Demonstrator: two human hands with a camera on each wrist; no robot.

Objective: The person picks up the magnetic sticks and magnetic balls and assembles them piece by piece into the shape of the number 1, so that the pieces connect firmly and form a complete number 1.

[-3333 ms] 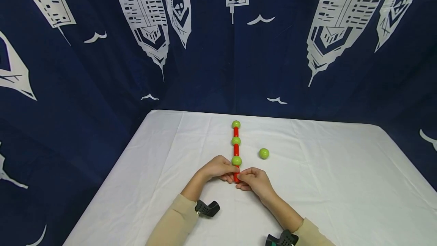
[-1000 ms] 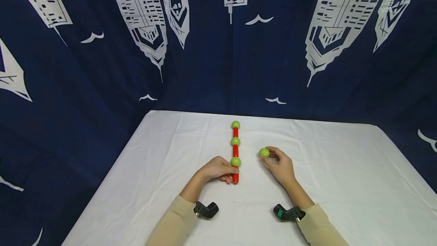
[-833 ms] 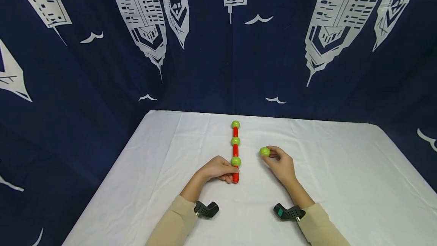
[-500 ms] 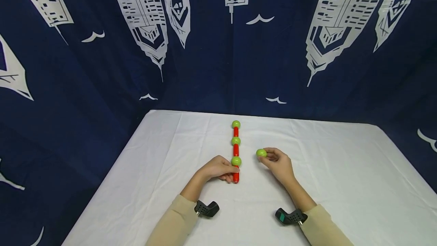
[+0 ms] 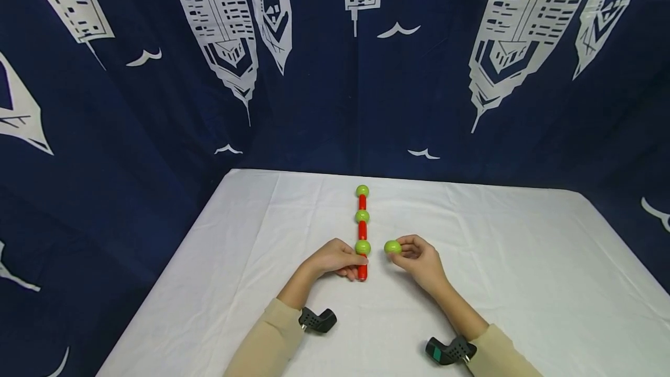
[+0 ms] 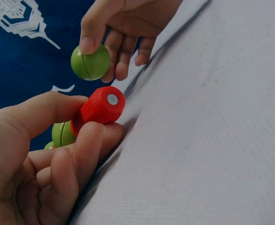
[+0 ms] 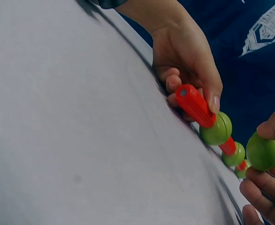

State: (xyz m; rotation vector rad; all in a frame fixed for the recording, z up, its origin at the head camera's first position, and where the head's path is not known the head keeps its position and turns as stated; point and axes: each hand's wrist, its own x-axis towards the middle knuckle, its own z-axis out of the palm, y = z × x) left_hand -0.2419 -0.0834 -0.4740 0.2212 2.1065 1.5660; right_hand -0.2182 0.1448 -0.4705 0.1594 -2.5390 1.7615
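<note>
A straight chain of green balls joined by red rods lies on the white-covered table. My left hand (image 5: 335, 259) pinches the nearest red rod (image 5: 362, 273) between thumb and fingers. That rod's free end shows a round silver disc (image 6: 112, 99) in the left wrist view. Its other end meets a green ball (image 5: 363, 247). Just right of the chain, my right hand (image 5: 423, 263) pinches a separate green ball (image 5: 392, 247) by thumb and fingertips. In the right wrist view this loose ball (image 7: 264, 151) is apart from the chain.
The white cloth (image 5: 497, 260) covers the table, with a few creases. Behind it hangs a dark blue curtain (image 5: 314, 132) printed with white buildings. A black wrist device (image 5: 318, 320) sits on the left forearm, and another black device (image 5: 450, 350) on the right.
My right hand has gone from the red rod to the loose green ball, gripped it, and brought it left and nearer, beside the chain. The left hand keeps its hold on the rod.
</note>
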